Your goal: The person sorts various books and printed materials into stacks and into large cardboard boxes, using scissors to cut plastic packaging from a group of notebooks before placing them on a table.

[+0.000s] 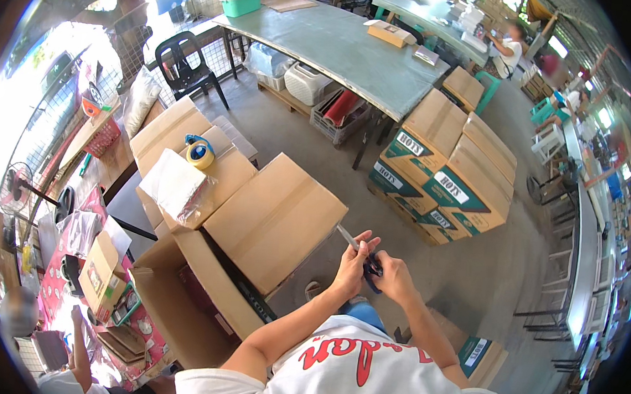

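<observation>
In front of my body I hold a pair of scissors with dark blue handles and grey blades. My right hand is closed around the handles. My left hand grips around the base of the blades, its thumb and fingertips partly showing. The blade tips point up and left, towards the corner of a closed cardboard box. Left of that box stands an open carton with its flap up. A tape dispenser with yellow tape and a plastic-wrapped white pack lie on another box.
Stacked green-and-brown cartons stand to the right, with another carton low beside me. A long grey-green table spans the back. A black chair is far left. One person sits far right; another's arm is at lower left.
</observation>
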### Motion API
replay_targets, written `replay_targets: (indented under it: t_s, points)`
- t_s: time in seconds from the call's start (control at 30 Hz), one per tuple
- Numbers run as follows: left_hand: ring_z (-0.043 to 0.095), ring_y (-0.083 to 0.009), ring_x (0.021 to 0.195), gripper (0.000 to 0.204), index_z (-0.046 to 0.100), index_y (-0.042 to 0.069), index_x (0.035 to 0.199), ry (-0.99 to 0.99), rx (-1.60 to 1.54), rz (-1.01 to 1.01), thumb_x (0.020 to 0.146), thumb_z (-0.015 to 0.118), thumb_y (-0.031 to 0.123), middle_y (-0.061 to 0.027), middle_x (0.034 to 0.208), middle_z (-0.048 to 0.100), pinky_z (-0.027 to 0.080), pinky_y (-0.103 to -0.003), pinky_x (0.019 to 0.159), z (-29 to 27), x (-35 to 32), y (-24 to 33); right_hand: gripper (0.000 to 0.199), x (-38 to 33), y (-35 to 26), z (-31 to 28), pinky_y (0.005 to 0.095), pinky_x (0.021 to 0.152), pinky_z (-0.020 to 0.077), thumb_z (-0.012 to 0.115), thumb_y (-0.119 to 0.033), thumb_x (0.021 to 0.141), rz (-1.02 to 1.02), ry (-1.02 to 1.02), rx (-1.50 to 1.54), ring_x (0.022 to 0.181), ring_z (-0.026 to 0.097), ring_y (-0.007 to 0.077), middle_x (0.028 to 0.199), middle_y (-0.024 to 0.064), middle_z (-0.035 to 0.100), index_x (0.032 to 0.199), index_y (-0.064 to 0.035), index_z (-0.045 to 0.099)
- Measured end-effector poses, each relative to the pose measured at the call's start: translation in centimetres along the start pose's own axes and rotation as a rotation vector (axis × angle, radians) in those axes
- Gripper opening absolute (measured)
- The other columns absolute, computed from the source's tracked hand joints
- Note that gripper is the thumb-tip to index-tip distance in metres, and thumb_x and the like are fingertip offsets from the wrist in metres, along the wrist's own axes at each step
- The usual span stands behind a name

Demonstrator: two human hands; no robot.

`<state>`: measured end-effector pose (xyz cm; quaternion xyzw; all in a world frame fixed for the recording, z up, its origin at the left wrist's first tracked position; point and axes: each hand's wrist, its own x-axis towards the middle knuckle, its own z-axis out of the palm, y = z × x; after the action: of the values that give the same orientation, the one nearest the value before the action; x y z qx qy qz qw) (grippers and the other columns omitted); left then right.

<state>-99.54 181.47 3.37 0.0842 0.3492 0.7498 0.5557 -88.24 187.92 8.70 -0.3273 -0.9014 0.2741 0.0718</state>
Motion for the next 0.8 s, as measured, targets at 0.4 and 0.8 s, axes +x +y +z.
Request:
replay_targets:
  t_s: [0.4, 0.8]
  points:
    - [0.061, -0.0278, 0.105, 0.040, 0.061, 0.000, 0.116, 0.428, 0.932, -0.177, 0.088, 0.068, 0.029, -0.0153, 0.122, 0.059, 0.051, -0.036, 0.085, -15.7, 21.2, 2.8, 0.055, 36.5, 12.1, -2.9, 0.0357, 0.064, 0.0493, 0.088, -0.039, 0.059, -0.268, -0.418, -0.131, 0.067, 0.060, 0.0252, 0.074, 0.0123, 0.060, 0.087, -0.0006, 0.058]
    - [0.052, -0.0360, 0.117, 0.065, 0.042, 0.000, 0.130, 1.164, -1.802, 0.949, 0.086, 0.067, 0.042, -0.0207, 0.125, 0.051, 0.041, -0.051, 0.103, -12.4, 34.5, -4.0, 0.060, 61.7, 11.4, 9.0, 0.0400, 0.085, 0.0437, 0.080, -0.043, 0.060, -1.350, -0.905, -0.343, 0.093, 0.058, 0.0308, 0.091, 0.0133, 0.059, 0.095, -0.0017, 0.055]
